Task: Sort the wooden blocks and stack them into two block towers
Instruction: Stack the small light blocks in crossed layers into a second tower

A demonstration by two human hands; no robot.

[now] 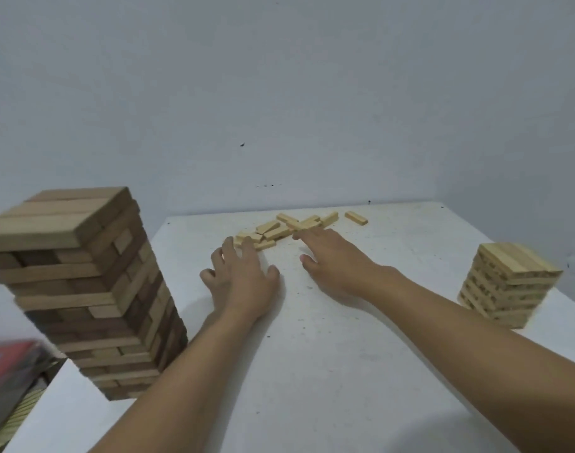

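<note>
Grey-white wall (279,93) behind, white surface (345,371) in front, speckled with small dark crumbs. Tall tower (83,289) of larger, darker brown blocks stands at the near left edge of the surface, layers crossed, a few blocks sitting slightly out of line. Short tower (505,282) of small pale blocks stands at the right edge, well apart from the tall one. Loose pile (279,228) of the same small pale blocks lies flat and jumbled at the far middle of the surface, close to the wall. Single block (356,218) lies alone just right of the pile, not touching it. Left hand (243,279) is palm down, fingers spread and a little bent, fingertips at the near left edge of the pile; nothing in its grasp. Right hand (335,259) is palm down, fingers stretched forward, thumb out to the side, fingertips at the near side of the pile's middle; can't tell if they actually touch a block, nothing gripped. Both forearms bare, coming in from the bottom of the view. Lower left, off the surface: blurred red and blue object (8,364) over some slatted wood (21,410); can't tell what either is.
</note>
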